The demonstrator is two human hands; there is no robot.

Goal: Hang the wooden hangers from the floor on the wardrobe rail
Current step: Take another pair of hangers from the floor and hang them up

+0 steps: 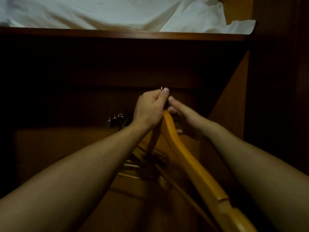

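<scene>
Hands (164, 109) grip wooden hanger (192, 166) just beneath shelf edge (123, 35).

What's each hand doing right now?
Left hand: closed, pinching the metal hook of a wooden hanger.
Right hand: fingers extended beside it; grip cannot be told.

We find the view dim overall, with a warm orange-brown cast. The only bright area is the crumpled white bedding (107, 12) on the top shelf, which takes cool light from above and loses some fold detail. Under the dark wooden shelf edge (123, 35) the wardrobe interior falls into near-black shadow, and we cannot make out the back wall. The yellow-orange wooden hanger (189, 163) catches a soft sheen along its arm. Both bare forearms are evenly, weakly lit. We note slight softness and wide-angle stretching toward the lower corners.
</scene>
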